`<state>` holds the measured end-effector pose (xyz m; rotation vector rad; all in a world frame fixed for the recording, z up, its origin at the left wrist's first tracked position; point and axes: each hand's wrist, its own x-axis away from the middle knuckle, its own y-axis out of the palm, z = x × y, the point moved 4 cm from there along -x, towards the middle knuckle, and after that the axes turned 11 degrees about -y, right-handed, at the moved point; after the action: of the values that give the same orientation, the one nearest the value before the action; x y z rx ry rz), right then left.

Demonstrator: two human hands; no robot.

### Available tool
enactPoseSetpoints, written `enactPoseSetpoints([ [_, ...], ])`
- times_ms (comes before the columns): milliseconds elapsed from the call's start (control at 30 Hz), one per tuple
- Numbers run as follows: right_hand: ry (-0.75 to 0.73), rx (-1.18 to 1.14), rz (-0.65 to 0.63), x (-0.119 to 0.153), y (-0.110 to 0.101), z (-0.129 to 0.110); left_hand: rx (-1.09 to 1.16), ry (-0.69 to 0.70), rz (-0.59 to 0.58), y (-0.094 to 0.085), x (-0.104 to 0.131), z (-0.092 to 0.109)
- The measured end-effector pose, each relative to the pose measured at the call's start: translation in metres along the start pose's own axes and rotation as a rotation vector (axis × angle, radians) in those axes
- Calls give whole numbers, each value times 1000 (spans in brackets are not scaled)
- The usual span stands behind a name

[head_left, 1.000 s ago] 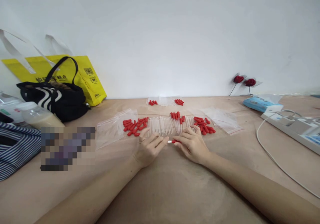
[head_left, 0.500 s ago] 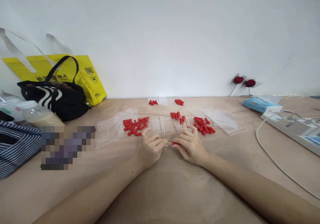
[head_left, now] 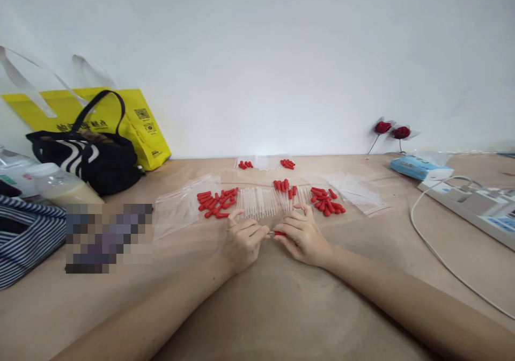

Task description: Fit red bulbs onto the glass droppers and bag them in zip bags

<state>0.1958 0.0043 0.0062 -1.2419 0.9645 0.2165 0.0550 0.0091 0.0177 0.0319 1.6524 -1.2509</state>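
L hand (head_left: 243,243): nearly closed, fingertips pinching clear end of a thin tube (head_left: 271,233). R hand (head_left: 303,237): thumb + fingers nearly closed on a red rubbery pc (head_left: 279,234), index raised a bit. Tube + red pc lie btwn the hands, roughly in line, just above the table (head_left: 261,307), near side of the row. Can't tell how far tube sits in red pc, fingers cover the join.

Handling, my judgement: line up tube w/ red pc's opening first, then push straight along the axis, no sideways bend; tube looks thin, maybe brittle. Hold L pinch close to the join so the tube can't flex. R grip firm but not squashing, else the opening may pinch shut. Small twist prob. helps if it sticks. Stop once seated, don't force.

Keep knuckles off the loose clear tubes (head_left: 257,203) just beyond, easy to knock out of row. Same for tubes w/ red ends (head_left: 281,186) by R hand. Loose red pcs: L pile (head_left: 217,203), R pile (head_left: 326,205). Clear bags L side (head_left: 177,208) and R side (head_left: 358,192), flat, apart from hands.
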Motion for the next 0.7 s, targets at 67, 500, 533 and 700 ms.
enactPoseSetpoints([
  [67,1,-1,-15,-1,1,0,-4,-2,-5,1,0,0],
  [500,61,-26,-44,-3,-7,15,-80,-22,-40,6,-1,-4],
  [533,51,-37,-54,-3,-6,15,-75,-23,-40,6,0,-4],
  [700,24,-57,-68,-1,-1,11,-60,-20,-34,5,0,-2],
])
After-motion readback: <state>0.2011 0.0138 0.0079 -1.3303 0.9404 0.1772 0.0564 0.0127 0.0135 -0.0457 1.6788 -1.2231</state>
